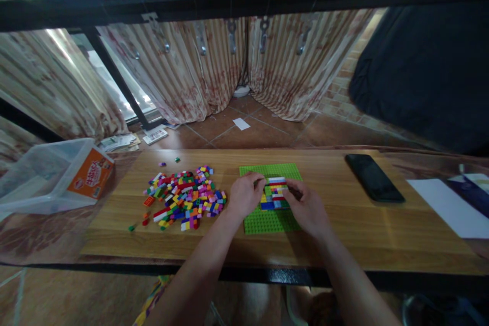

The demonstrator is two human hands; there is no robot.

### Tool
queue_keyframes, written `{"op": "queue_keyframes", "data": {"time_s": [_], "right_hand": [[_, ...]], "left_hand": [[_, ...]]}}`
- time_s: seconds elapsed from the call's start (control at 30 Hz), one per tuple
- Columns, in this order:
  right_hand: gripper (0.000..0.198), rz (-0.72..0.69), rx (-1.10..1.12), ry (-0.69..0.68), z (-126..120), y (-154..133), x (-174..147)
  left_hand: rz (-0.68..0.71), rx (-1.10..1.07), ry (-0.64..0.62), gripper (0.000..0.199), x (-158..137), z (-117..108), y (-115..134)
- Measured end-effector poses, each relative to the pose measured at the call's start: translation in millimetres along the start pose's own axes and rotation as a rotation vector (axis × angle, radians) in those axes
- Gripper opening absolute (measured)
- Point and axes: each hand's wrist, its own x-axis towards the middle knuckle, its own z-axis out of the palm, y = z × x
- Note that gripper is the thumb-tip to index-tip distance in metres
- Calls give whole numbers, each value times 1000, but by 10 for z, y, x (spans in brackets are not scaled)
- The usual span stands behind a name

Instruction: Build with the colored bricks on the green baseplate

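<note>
Multicoloured stacked plastic-brick build (275, 195) sits on a rectangular green studded baseplate (263, 223) just below the frame's centre; left hand (246, 194) and right hand (307, 210) bend in at its two sides, probably to steady it, though whether either grips a brick I cannot tell; loose mixed-colour plastic bricks (187, 197) lie left of centre, a black rectangular phone (373, 178) at the right, and the hands themselves hide the build's edges

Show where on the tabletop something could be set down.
Bare wood lies between the right hand and phone, and, narrower, between the brick pile and green baseplate. Crowded: the pile and the baseplate's middle, where bricks sit beside the left hand.
</note>
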Motion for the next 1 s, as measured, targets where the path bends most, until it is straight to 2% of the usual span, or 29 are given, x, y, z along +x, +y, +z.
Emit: {"op": "queue_keyframes", "data": {"time_s": [0.23,0.57,0.7,0.8,0.9,1.0], "right_hand": [[39,-2,-11,22,29,25,-4],[42,-62,-63,72,79,71,-32],[43,-66,-75,69,83,102,-18],[42,-70,-74,54,72,130,-2],[40,-76,-75,36,55,155,13],[41,-75,-79,13,37,167,22]], "left_hand": [[-59,-9,-21,26,11,-22,32],[-231,-129,-39,21,90,-23,24],[-219,-155,-47,20,91,-4,-22],[-155,-193,-40,22,79,5,-78],[-90,-338,-53,30,73,-29,-148],[-106,-464,-30,35,61,-168,-219]]}}
